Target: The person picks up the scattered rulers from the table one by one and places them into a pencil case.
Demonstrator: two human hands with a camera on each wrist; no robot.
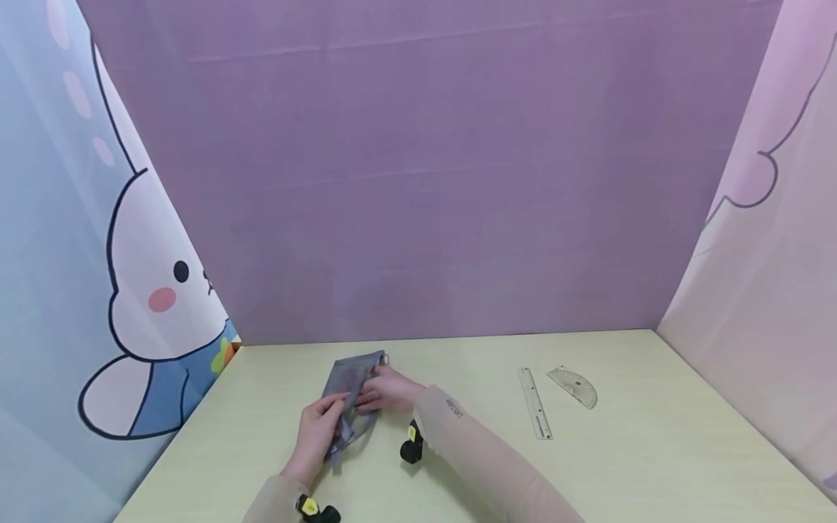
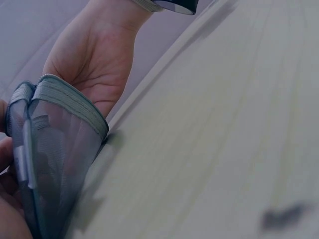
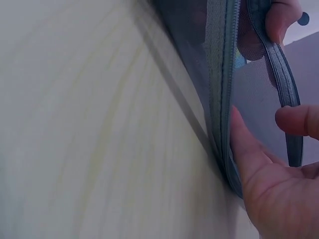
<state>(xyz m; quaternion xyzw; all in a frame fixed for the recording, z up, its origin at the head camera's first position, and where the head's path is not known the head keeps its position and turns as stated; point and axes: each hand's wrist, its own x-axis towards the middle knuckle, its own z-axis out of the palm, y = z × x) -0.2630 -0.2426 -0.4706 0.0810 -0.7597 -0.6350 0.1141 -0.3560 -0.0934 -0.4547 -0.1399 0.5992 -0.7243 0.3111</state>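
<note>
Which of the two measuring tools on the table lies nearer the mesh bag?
The ruler, the long straight strip. The protractor is half-round and lies past the ruler, farther from the mesh bag.

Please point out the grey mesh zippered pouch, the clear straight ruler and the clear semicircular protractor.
Grey mesh zippered pouch [image 1: 343, 378]: head view, on its mesh side.
Clear straight ruler [image 1: 535, 403]: head view, midway along its length.
Clear semicircular protractor [image 1: 575, 386]: head view, near its middle.
</note>
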